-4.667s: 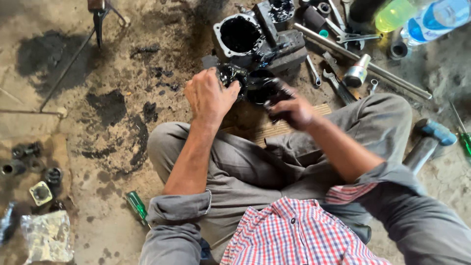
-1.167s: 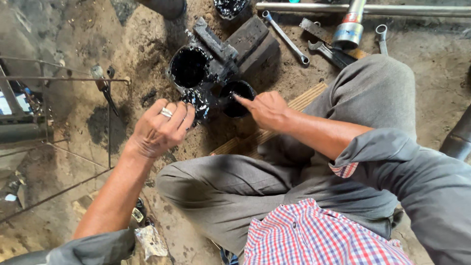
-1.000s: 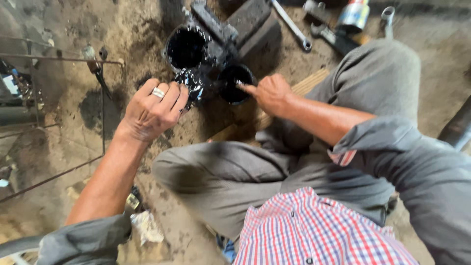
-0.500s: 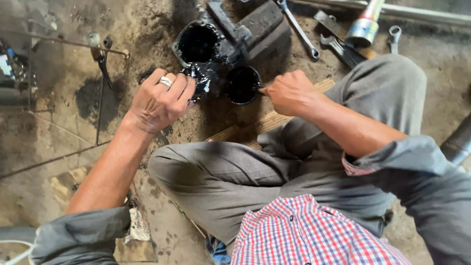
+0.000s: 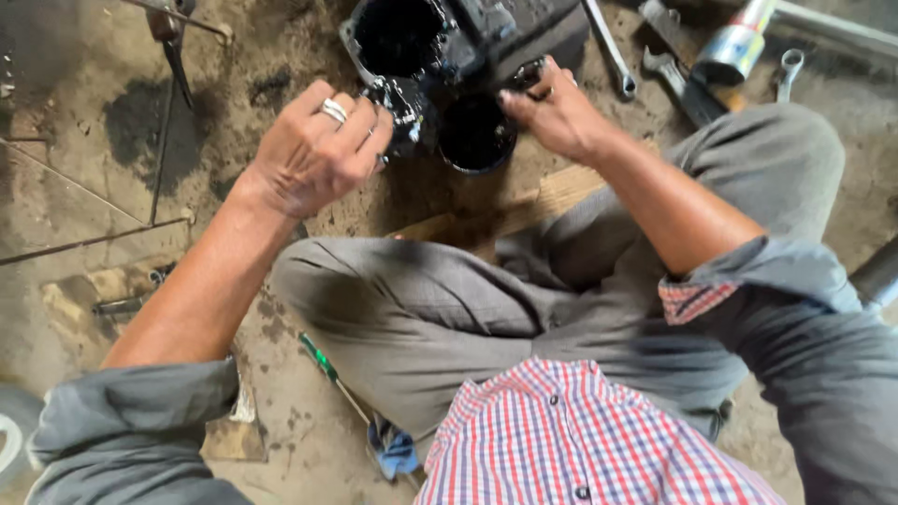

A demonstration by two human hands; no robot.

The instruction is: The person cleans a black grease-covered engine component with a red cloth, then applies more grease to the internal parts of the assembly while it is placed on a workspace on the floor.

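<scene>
1. Black, oil-slick metal fills the top middle of the view: a grimy engine casing (image 5: 468,37) sits on the floor, blocky in shape with a round bore (image 5: 400,36) that looks dark and hollow inside.
2. Just below the casing sits a round black cup-shaped part (image 5: 475,136), its mouth facing up; the inside is dark and glossy, and what it holds, if anything, cannot be told.
3. The left hand (image 5: 313,154), a silver ring on one finger, is curled closed around a small, lumpy, greasy black piece (image 5: 402,108) held just beside the cup's left rim.
4. The right hand (image 5: 557,112) reaches over the cup's upper right edge, its fingers pinched narrow on the casing's lower edge; what exactly they grip is hidden.
5. The floor (image 5: 103,187) is rough, dusty concrete with dark oil stains.
6. A pale wooden plank (image 5: 524,210) lies under the cup, against the person's grey trouser leg.
7. Shiny steel spanners (image 5: 613,51) lie at the upper right, near a cylindrical can with a coloured label (image 5: 734,47).
8. A screwdriver with a green handle (image 5: 323,360) rests on the floor by the near knee, and thin metal rods (image 5: 94,238) cross the left side.
</scene>
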